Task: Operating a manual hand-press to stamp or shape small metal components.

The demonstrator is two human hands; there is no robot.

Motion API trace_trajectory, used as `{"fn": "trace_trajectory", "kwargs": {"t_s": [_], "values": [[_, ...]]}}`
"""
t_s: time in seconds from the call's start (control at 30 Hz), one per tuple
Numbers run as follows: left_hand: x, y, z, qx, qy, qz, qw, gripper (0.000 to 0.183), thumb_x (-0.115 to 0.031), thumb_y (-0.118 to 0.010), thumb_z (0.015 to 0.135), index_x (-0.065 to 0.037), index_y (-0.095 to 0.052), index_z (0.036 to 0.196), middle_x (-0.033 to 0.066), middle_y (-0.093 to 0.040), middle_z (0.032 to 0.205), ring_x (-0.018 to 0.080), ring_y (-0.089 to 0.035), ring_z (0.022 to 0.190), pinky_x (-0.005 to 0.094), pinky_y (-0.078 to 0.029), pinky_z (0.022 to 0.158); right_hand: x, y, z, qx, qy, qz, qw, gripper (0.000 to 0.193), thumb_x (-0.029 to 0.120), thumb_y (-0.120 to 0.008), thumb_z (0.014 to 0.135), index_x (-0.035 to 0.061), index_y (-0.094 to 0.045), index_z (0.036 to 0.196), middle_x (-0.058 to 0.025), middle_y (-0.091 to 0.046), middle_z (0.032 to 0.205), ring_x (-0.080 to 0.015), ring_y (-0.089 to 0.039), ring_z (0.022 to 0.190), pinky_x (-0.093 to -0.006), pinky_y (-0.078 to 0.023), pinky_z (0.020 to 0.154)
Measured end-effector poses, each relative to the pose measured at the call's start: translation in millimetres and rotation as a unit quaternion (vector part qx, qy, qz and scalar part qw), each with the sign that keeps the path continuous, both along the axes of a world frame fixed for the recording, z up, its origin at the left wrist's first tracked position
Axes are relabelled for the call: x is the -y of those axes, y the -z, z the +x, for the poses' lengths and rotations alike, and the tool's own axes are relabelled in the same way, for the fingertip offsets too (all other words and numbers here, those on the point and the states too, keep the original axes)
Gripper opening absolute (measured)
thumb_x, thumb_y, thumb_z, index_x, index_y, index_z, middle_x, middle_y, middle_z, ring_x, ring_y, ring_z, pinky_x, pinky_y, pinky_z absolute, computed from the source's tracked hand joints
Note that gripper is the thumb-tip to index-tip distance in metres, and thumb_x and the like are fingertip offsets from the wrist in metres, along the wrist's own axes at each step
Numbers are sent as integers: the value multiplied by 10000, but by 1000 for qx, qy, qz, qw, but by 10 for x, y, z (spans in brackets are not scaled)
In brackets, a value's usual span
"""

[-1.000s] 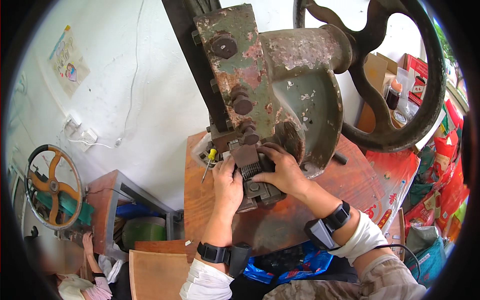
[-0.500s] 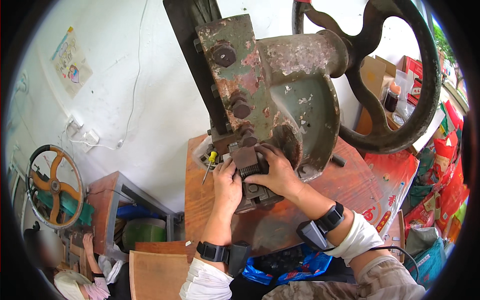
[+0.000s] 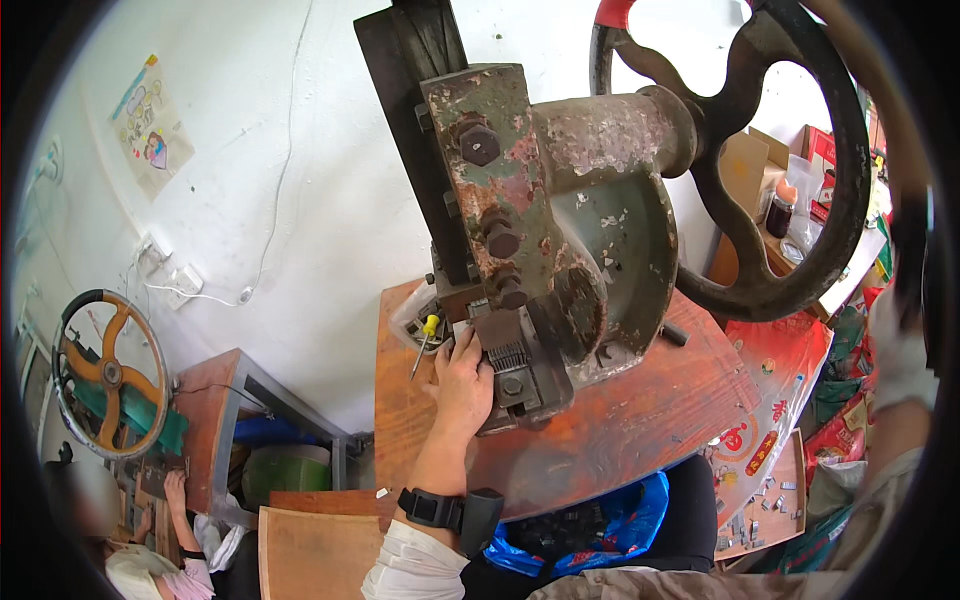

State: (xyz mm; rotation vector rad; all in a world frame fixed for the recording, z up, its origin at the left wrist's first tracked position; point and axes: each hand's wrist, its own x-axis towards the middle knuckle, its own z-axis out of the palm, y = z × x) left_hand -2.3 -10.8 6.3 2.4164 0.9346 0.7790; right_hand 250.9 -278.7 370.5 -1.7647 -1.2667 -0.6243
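A heavy hand press (image 3: 590,150) with chipped green paint stands on a reddish wooden table (image 3: 640,400). At the foot of its ram, a dark metal block (image 3: 497,328) sits above a ridged, comb-like part (image 3: 508,356) on the press bed. My left hand (image 3: 463,390) lies against the left side of this block, fingers stretched out and slightly apart, fingertips touching it. My right forearm (image 3: 895,120) rises blurred along the right rim, near the press's large handwheel (image 3: 850,200). The right hand's fingers cannot be made out there.
A yellow-handled screwdriver (image 3: 431,326) leans in a clear tub (image 3: 405,318) left of the press. Below the table edge is a blue bag (image 3: 640,515) of dark pieces. A shallow box (image 3: 790,510) holds small metal bits. Another person (image 3: 150,570) works at left by a second wheel (image 3: 112,375).
My right hand has left the block and its arm has swung up to the right rim. The left hand stays at the block. The view has shifted slightly, and the handwheel has turned a little.
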Motion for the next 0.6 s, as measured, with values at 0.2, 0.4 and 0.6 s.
{"fn": "trace_trajectory", "kwargs": {"t_s": [0.2,0.4,0.6], "values": [[-19,29,-15,10,30,-26,999,474,-153,-477,855,-206,-455,1326,-17,-384,1426,346,-326,1283,769,-204,894,202,1007,286,-17,-15,131,991,333,202,-593,851,-36,-606,1084,-106,-636,992,-162,-614,850,-289,-482,759],[20,3,-39,8,3,-50,999,448,-163,-460,870,-200,-463,1317,-7,-381,1427,341,-334,1280,760,-201,906,60,3115,410,-38,64,354,932,364,162,-588,858,-16,-568,1175,-86,-639,1024,-115,-608,849,-299,-478,728],[-13,-22,-41,-4,8,-93,996,432,-171,-442,892,-187,-470,1323,30,-340,1458,338,-316,1295,719,-191,967,258,2070,-8,-194,63,305,930,450,284,-674,790,-23,-611,1113,-84,-655,1011,-133,-597,888,-250,-438,842]]}}
